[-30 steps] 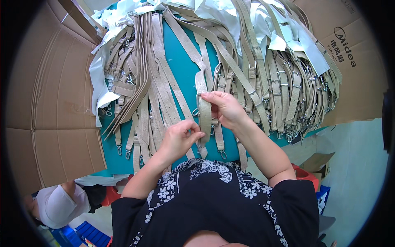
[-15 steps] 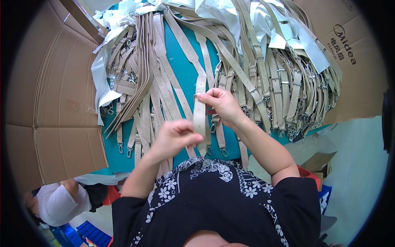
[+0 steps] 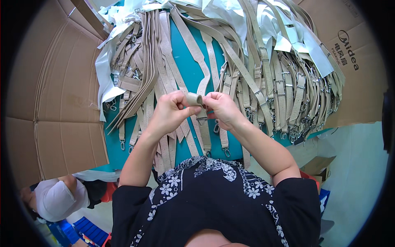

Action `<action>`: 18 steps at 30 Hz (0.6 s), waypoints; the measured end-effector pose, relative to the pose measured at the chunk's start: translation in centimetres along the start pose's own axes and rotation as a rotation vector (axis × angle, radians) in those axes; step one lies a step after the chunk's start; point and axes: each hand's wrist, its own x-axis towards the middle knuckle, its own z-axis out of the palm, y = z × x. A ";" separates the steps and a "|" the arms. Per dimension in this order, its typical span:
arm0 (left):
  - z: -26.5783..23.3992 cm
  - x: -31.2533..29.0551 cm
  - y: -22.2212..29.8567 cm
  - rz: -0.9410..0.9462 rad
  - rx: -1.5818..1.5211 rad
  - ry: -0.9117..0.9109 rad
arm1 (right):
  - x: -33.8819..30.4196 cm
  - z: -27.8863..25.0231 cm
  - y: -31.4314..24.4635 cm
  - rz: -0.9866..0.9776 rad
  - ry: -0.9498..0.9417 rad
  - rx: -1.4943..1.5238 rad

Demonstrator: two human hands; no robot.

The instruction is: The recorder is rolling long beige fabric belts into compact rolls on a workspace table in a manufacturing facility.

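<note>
Both hands pinch a beige leather strap [image 3: 193,99] above the teal tabletop. My left hand [image 3: 169,112] is closed on the strap where it curls into a small loop. Fingers of my right hand [image 3: 224,109] are closed on it at the loop's right side, and the fingertips of the two hands are almost together. Below them hangs a section of strap [image 3: 204,138] with a metal buckle or keeper near its top. From the hands, strap also runs up the table toward the far pile. What exactly lies between the right fingertips is partly hidden.
Piles of beige straps [image 3: 142,82] lie left, with many buckled straps [image 3: 284,94] at the right, among white paper sheets [image 3: 108,78]. Cardboard panels [image 3: 70,103] flank the teal table [image 3: 183,49]. Another person [image 3: 61,197] is at the lower left, beside blue boxes [image 3: 90,230].
My left hand has moved up beside my right hand and now grips the strap. The strap, earlier a long hanging fold, is now curled into a small loop between the fingers.
</note>
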 end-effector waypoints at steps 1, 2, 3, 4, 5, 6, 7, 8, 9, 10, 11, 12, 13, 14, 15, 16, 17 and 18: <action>0.2 -0.2 0.3 -0.085 0.010 0.001 | 0.1 0.2 0.0 0.000 -0.008 -0.002; 0.5 -0.5 0.7 -0.064 0.055 0.018 | 0.2 0.3 0.0 -0.025 -0.002 -0.015; 0.4 -0.7 0.3 -0.066 0.058 0.025 | 0.3 0.4 0.2 -0.050 0.004 -0.028; 0.4 -0.8 0.0 -0.034 0.062 -0.003 | 0.4 0.3 0.6 -0.064 0.011 -0.025; 0.4 -0.9 -0.1 -0.002 0.067 -0.032 | 0.5 0.4 0.7 -0.062 0.007 -0.027; -0.2 -0.9 0.2 -0.039 0.060 -0.063 | 0.5 0.6 0.5 -0.060 0.007 -0.098; -0.8 -0.3 0.8 -0.040 0.052 -0.068 | 0.3 0.5 0.5 -0.052 0.019 -0.170; -1.8 0.2 1.5 -0.066 0.126 -0.171 | 0.3 0.6 0.4 -0.051 0.019 -0.172; -2.4 0.6 2.0 -0.092 0.201 -0.274 | 0.3 0.8 0.4 -0.079 0.009 -0.229; -2.4 0.8 2.4 -0.109 0.207 -0.300 | 0.4 1.0 0.2 -0.112 -0.003 -0.285; -2.0 0.8 2.7 -0.159 0.188 -0.278 | 0.6 1.0 0.2 -0.117 -0.006 -0.285; -1.5 0.5 2.8 -0.208 0.169 -0.256 | 0.8 0.7 0.4 -0.060 0.017 -0.220; -0.5 -0.1 1.3 -0.140 0.117 -0.134 | 1.0 0.7 0.6 -0.005 0.033 -0.156; 0.4 -0.9 0.0 -0.041 0.197 0.011 | 1.1 0.3 0.5 0.000 0.036 -0.069; 1.3 -1.4 -0.5 0.063 0.272 0.147 | 1.0 0.2 0.3 -0.009 0.038 -0.070; 2.2 -1.9 -0.4 0.026 0.276 0.156 | 1.1 -0.1 0.2 -0.019 0.090 -0.012; 2.9 -2.5 -0.6 0.015 0.248 0.138 | 1.1 -0.2 0.0 -0.031 0.137 0.046; 3.5 -2.8 -1.2 0.003 0.219 0.120 | 1.3 -0.6 -0.1 -0.035 0.130 -0.032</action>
